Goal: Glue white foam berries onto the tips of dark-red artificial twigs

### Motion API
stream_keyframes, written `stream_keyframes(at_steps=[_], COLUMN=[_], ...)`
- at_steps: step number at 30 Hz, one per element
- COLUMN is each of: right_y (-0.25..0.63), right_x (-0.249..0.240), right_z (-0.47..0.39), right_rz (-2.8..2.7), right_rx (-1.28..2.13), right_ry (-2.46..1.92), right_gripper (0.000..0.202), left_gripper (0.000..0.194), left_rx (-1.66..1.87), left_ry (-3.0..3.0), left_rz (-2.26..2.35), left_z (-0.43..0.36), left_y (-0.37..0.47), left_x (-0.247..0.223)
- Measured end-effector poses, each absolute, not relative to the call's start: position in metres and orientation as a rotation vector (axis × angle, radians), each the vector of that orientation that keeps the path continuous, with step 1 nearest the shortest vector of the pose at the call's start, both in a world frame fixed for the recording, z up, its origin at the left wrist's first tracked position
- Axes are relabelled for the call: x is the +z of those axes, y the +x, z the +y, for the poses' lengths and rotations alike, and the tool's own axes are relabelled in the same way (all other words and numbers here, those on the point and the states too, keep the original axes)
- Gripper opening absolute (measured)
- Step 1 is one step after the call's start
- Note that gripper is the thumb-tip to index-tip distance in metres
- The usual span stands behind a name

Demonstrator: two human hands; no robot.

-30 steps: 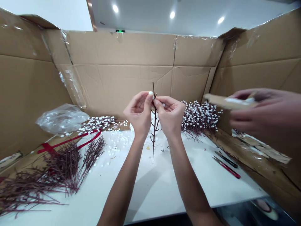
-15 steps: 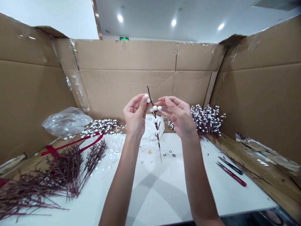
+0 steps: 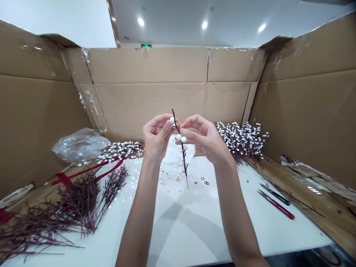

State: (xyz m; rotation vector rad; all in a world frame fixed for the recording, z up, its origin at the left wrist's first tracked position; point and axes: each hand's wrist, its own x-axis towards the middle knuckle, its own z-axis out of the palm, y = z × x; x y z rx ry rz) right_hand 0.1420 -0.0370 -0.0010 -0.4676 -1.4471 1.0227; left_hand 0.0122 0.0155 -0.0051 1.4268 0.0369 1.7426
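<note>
A thin brown artificial twig (image 3: 184,162) is held upright, slightly tilted, above the table, with its bare pointed end hanging down. White foam berries (image 3: 183,139) sit along its upper half. My left hand (image 3: 156,138) is closed in a pinch around the upper twig, and a white berry shows by its thumb tip. From the other side my right hand (image 3: 207,138) has thumb and fingers closed at the twig, just above a pair of berries. What lies between the right fingertips is partly hidden.
Loose white berries (image 3: 175,171) and small black rings (image 3: 206,183) lie on the white table. Bare brown twigs (image 3: 83,196) are heaped at left with red ribbon (image 3: 65,180). Berried branches (image 3: 244,141) stand at back right; two thread snips (image 3: 278,205) lie at right. Cardboard walls (image 3: 150,66) surround the table.
My right hand has moved left and its fingers have closed in at the twig. The twig has sunk slightly and shifted a little to the left with my left hand.
</note>
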Motion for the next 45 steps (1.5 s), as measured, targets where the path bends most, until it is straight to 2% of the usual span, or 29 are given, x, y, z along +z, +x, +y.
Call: stream_keyframes(at_steps=[6,15,22,45], right_y=[0.137,0.131,0.131,0.131], right_x=[-0.002,-0.004,-0.004,-0.002], right_z=[-0.036,-0.03,-0.031,-0.035], right_rz=[-1.446,-1.375,-1.298,-1.274], right_rx=[1.075,0.899,0.725,0.529], right_ry=[-0.452,-0.438,-0.432,-0.462], right_gripper=[0.029,0.036,0.023,0.014], left_gripper=[0.021,0.025,0.02,0.017], left_rx=[1.731,1.747,1.662,1.65], left_ry=[1.453,1.278,1.265,1.331], left_rz=[0.074,0.145,0.152,0.149], left_z=[0.016,0.021,0.024,0.014], left_y=[0.01,0.013,0.007,0.023], left_x=[-0.005,-0.002,-0.004,-0.006])
